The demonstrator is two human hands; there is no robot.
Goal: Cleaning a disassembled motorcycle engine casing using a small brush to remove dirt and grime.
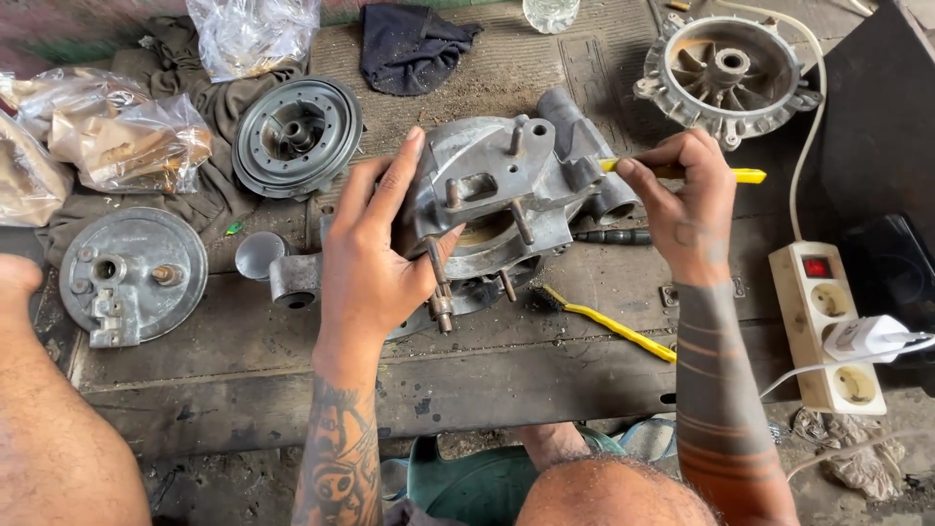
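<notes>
The left hand [375, 258] grips the grey engine casing [506, 200], propped on the tabletop [243, 360], while the right hand [687, 195] pinches a yellow-handled tool [740, 175] against its right side.

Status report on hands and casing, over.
Left hand grips engine casing. Right hand holds yellow tool against it. Yellow brush lies nearby.

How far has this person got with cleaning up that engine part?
Looks done: stripping down. A round cover, a pulley-like disc and a finned wheel lie loose on the bench. In hand: the left hand steadies the grey engine casing while the right hand works a yellow-handled tool at it. Left: probably more cleaning; the casing looks grimy, and a second yellow brush waits.
</notes>
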